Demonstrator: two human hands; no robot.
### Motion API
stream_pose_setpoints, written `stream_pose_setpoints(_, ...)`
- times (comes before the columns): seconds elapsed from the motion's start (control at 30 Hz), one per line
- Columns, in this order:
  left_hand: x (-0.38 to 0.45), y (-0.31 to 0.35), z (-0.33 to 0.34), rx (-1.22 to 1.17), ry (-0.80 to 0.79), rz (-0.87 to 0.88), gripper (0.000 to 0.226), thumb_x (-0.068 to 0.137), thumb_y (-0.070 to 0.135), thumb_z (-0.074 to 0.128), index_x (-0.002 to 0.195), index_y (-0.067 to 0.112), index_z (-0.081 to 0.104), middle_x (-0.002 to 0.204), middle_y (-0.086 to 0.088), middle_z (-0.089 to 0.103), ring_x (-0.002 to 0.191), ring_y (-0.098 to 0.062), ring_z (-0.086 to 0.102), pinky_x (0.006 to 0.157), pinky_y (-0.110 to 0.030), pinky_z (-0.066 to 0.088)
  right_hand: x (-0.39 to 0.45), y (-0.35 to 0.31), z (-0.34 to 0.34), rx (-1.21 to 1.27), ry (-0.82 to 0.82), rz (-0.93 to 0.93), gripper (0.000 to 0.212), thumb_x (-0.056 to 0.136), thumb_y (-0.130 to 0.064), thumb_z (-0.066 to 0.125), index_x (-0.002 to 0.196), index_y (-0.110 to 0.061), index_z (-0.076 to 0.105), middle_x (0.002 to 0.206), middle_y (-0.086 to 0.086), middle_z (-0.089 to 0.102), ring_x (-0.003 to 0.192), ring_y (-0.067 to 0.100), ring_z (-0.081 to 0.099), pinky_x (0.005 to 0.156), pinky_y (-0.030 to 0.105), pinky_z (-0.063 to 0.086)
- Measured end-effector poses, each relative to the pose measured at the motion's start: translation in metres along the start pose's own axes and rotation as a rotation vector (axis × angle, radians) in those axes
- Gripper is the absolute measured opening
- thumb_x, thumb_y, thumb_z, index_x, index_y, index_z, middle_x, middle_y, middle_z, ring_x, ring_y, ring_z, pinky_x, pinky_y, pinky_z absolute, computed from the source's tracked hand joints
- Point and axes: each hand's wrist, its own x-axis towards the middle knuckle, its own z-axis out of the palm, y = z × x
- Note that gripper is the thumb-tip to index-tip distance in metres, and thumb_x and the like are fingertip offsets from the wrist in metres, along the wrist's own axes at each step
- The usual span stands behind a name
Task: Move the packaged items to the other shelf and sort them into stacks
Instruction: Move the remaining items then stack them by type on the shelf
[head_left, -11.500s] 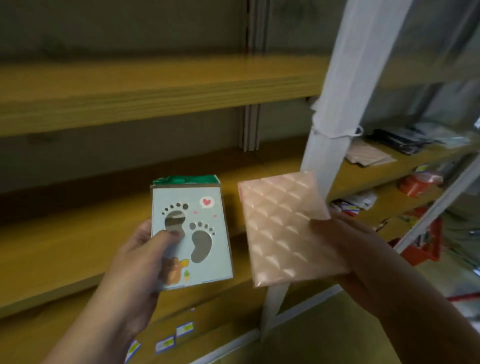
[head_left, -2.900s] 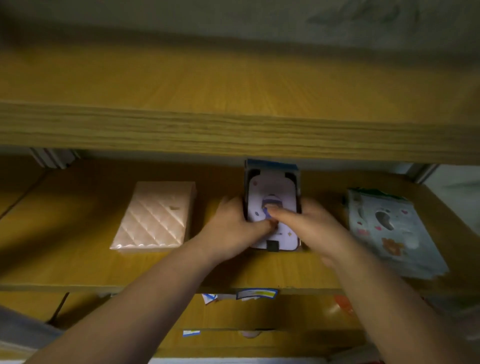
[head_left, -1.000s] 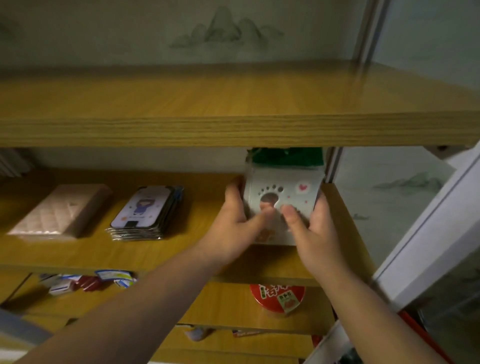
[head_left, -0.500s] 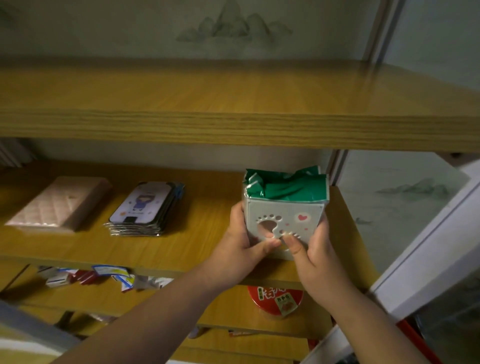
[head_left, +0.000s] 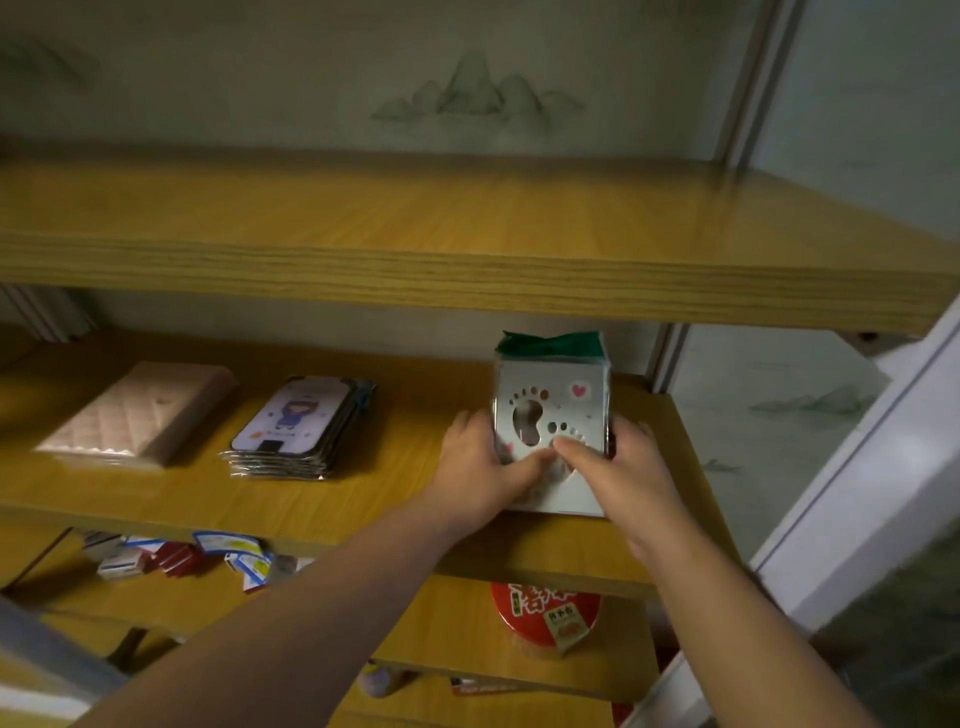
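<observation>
A stack of pale packages printed with footprints and a heart (head_left: 551, 410), green at the far end, lies flat on the right part of the middle wooden shelf (head_left: 363, 499). My left hand (head_left: 483, 462) grips its left side and my right hand (head_left: 618, 467) its right side, thumbs on top. To the left rests a stack of packages with a cartoon girl on a lilac card (head_left: 298, 426). A stack of pink quilted packages (head_left: 137, 413) sits further left.
A thick upper shelf board (head_left: 467, 275) overhangs the stacks closely. The shelf below holds several small loose packets (head_left: 182, 556) and a red round tub (head_left: 545, 613). A white upright post (head_left: 857, 493) stands at the right.
The footprint stack, held tilted up in both hands half a second ago, now lies lower and flatter on the shelf. Both hands have stayed on its sides.
</observation>
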Motion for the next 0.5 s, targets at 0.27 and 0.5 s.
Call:
stream_pose_setpoints(0.27, 0.025, 0.019, -0.004, -0.019, -0.355, -0.367, 0.052, 0.073, 0.055, 0.072, 0.109, 0.018, 0.072, 0.106, -0.004, 0.074, 0.097, -0.022, 0.066, 0.095, -0.044, 0.055, 0.02, -0.003, -0.001, -0.235, -0.127, 0.201, 0.017, 0.086, -0.043, 0.061, 0.092, -0.027, 0.066, 0.084, 0.0, 0.072, 0.075, 0.018, 0.069, 0.058, 0.031, 0.053)
stream_pose_setpoints(0.5, 0.017, 0.013, -0.006, -0.218, -0.15, -0.472, 0.097, 0.078, 0.067, 0.064, 0.155, 0.022, 0.025, 0.159, -0.007, 0.03, 0.139, -0.032, 0.038, 0.107, -0.04, 0.037, 0.014, 0.001, 0.006, -0.526, -0.017, 0.086, 0.044, 0.086, -0.064, 0.048, 0.105, -0.027, 0.063, 0.098, -0.001, 0.064, 0.077, 0.013, 0.062, 0.051, 0.025, 0.039)
